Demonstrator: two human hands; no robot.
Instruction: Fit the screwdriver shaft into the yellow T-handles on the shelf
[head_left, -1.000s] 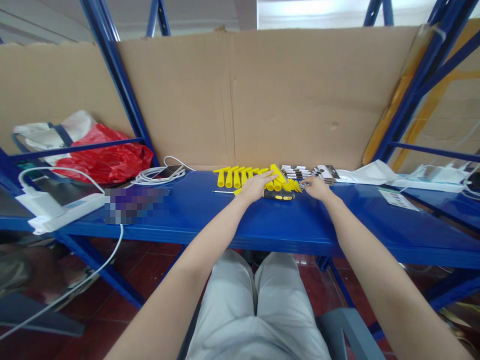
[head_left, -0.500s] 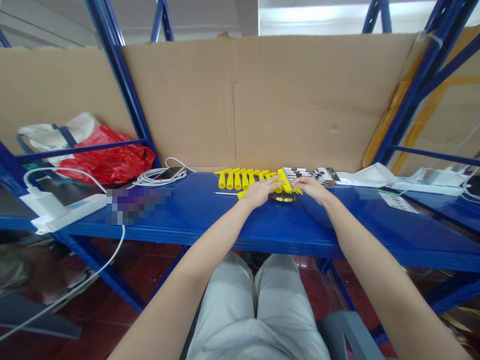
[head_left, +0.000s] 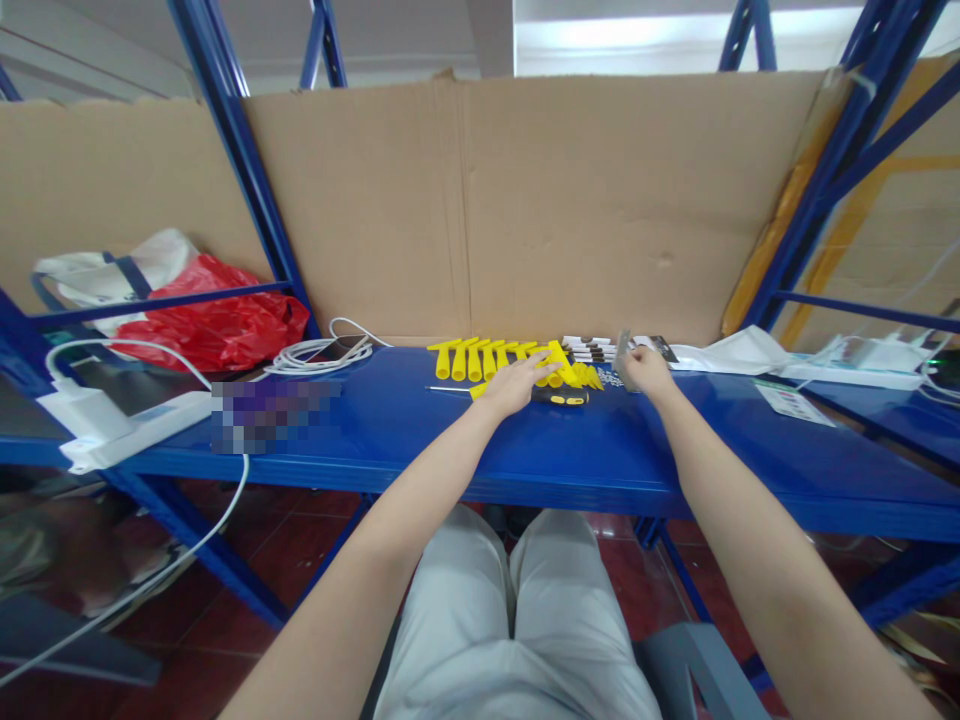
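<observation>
My left hand (head_left: 511,387) reaches over the blue shelf with its fingers stretched onto a yellow T-shaped plastic handle (head_left: 557,358), which it seems to hold. Under and beside that hand lies a screwdriver (head_left: 561,397) with a black and yellow grip, its thin shaft pointing left. Closed in a pinch, my right hand (head_left: 648,371) holds a small grey flat piece upright, blurred and too small to name. A row of like yellow handles (head_left: 458,362) stands behind my left hand. Smaller yellow pieces (head_left: 587,376) and tiny silvery bits (head_left: 612,380) lie between my hands.
Black-and-white packets (head_left: 589,347) lie at the back by a cardboard panel (head_left: 585,200). White wrapping (head_left: 731,354) and a power strip (head_left: 855,373) are on the right. Coiled white cable (head_left: 319,357), a red bag (head_left: 217,320) and another power strip (head_left: 161,420) are on the left.
My right hand has moved right, away from the yellow handle, and now has a grey flat piece raised in its fingers. The yellow handle has shifted slightly left, close by my left hand.
</observation>
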